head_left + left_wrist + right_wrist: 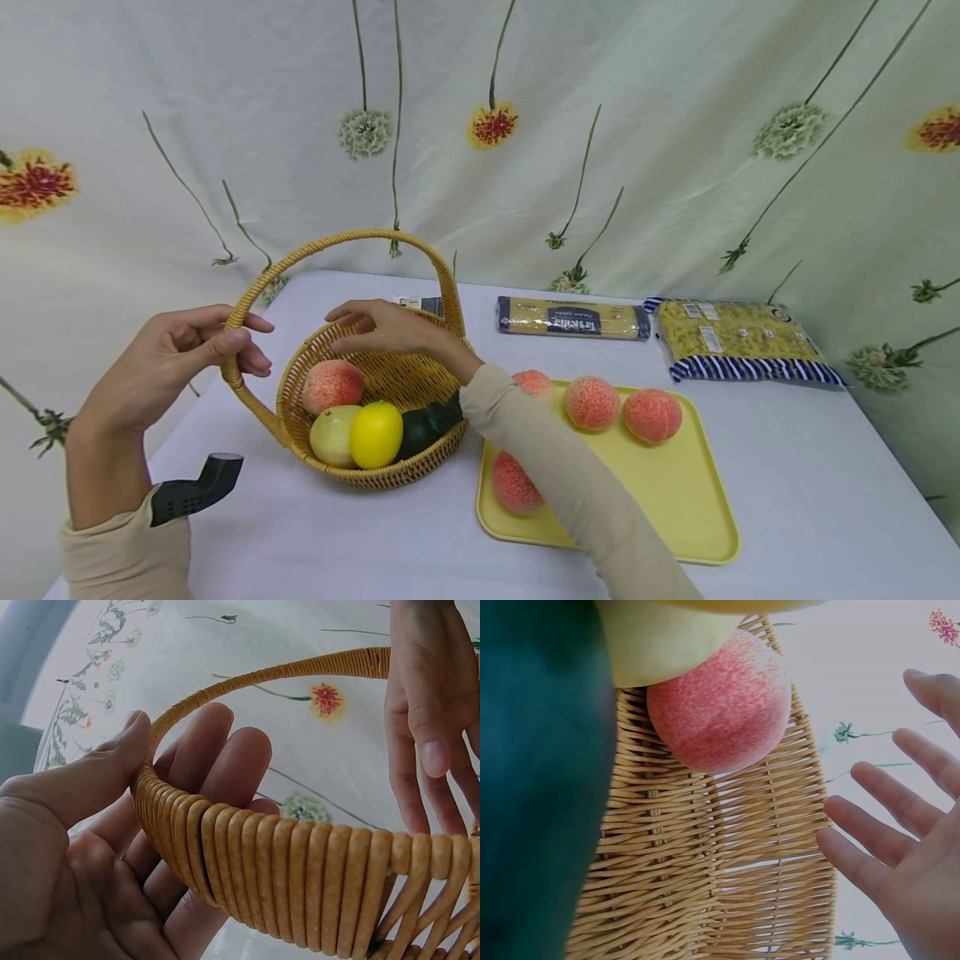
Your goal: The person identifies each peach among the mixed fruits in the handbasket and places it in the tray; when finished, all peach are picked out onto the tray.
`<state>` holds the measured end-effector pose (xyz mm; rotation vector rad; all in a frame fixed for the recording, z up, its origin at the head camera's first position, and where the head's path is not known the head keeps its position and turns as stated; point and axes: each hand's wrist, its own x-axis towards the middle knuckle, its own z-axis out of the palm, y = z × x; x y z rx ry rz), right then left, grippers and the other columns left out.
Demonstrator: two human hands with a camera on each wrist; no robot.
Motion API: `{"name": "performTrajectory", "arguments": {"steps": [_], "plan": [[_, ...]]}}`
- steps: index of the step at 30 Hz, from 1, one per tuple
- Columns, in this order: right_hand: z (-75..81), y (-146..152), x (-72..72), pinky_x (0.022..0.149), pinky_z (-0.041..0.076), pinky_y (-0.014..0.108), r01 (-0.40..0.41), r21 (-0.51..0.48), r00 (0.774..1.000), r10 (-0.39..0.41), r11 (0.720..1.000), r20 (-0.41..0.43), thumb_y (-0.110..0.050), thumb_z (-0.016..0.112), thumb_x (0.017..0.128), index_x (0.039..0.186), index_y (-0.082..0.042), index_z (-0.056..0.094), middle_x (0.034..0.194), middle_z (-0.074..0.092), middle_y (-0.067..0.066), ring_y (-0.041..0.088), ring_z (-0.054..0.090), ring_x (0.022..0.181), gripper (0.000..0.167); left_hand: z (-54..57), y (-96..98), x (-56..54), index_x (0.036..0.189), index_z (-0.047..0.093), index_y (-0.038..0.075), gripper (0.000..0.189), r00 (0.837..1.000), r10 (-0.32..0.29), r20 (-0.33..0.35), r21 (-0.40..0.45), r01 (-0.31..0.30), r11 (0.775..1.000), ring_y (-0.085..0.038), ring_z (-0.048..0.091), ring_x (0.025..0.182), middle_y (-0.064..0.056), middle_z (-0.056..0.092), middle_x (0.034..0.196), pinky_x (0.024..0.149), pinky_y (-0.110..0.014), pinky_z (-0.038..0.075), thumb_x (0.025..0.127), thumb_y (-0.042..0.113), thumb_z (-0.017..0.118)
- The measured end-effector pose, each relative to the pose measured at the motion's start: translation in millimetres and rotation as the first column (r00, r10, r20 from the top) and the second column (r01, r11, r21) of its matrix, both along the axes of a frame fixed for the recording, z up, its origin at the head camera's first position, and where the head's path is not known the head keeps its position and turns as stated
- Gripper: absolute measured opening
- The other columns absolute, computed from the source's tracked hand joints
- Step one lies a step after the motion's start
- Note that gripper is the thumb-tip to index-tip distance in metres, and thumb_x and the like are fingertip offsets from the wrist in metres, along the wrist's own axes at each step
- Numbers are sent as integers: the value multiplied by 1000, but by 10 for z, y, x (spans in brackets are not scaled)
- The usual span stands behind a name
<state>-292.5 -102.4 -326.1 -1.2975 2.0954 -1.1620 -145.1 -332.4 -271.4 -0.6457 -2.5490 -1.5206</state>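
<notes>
My left hand (176, 350) holds one side of the handle of a wicker basket (300, 454), its thumb and fingers on either side of the wrapped handle (300, 870). Over the back of the basket hovers my right hand (393, 327). Its fingers are spread and hold nothing in the right wrist view. Inside the basket lie a pink peach (720, 705), a pale green round fruit (332, 435), a yellow fruit (377, 435) and a dark, eggplant-like vegetable (418, 433), partly hidden by the yellow fruit.
Right of the basket, a yellow tray (675, 500) bears several peaches (592, 403), some partly covered by my right sleeve. Behind it lie a spaghetti pack (573, 318) and a bag of pasta (742, 340). A small dark-and-white packet (420, 305) shows behind the basket.
</notes>
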Motion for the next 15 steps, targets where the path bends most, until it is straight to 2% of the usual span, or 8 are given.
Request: {"name": "performTrajectory", "arguments": {"steps": [8,15], "plan": [[-67,-23,-8,90,47,21,-10,55,1000,9,998,12,-29,60,94,141,-11,45,141,49,13,23,53,124,52,-5,-17,-9,114,59,-3,23,1000,-8,-9,13,9,1000,-20,69,73,-12,71,80,80,-17,47,97,-8,46],[-107,-67,4,96,43,22,-57,85,998,56,995,18,-28,61,94,143,-9,43,144,46,11,22,46,130,55,3,-12,-10,114,59,-4,23,1000,-30,-4,38,30,999,-20,69,74,-13,71,80,80,-18,47,97,-8,45]]}}
